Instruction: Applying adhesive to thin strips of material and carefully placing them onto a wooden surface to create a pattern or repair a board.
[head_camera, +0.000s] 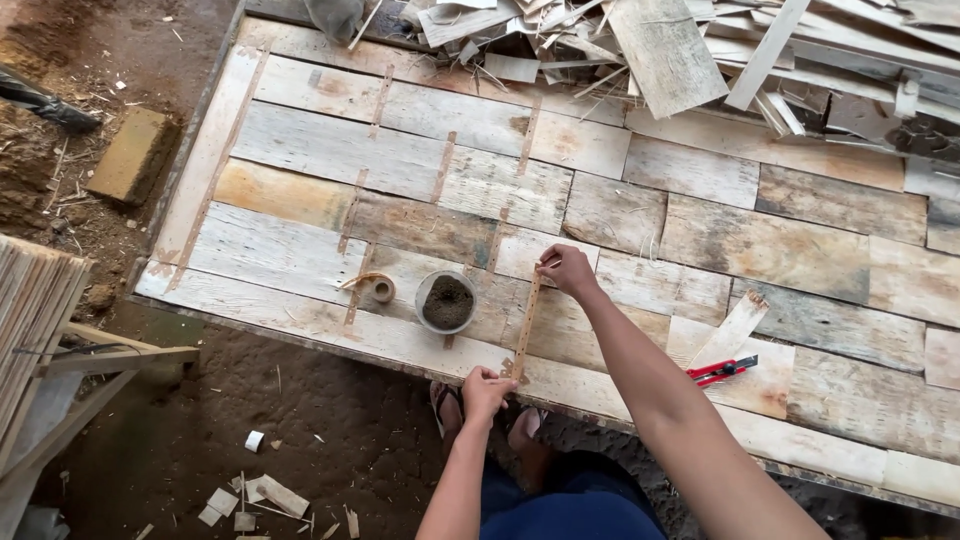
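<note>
A thin strip of paper tape runs along a seam of the large panel of joined wood pieces. My right hand pinches the strip's far end and presses it to the panel. My left hand holds down its near end at the panel's front edge. A small roll of the same tape and a round cup of dark powder sit just left of the strip.
A red utility knife lies on a loose wood offcut to the right. Scrap wood slats are heaped at the panel's far side. Stacked thin boards stand at the left; a block lies on the dirt floor.
</note>
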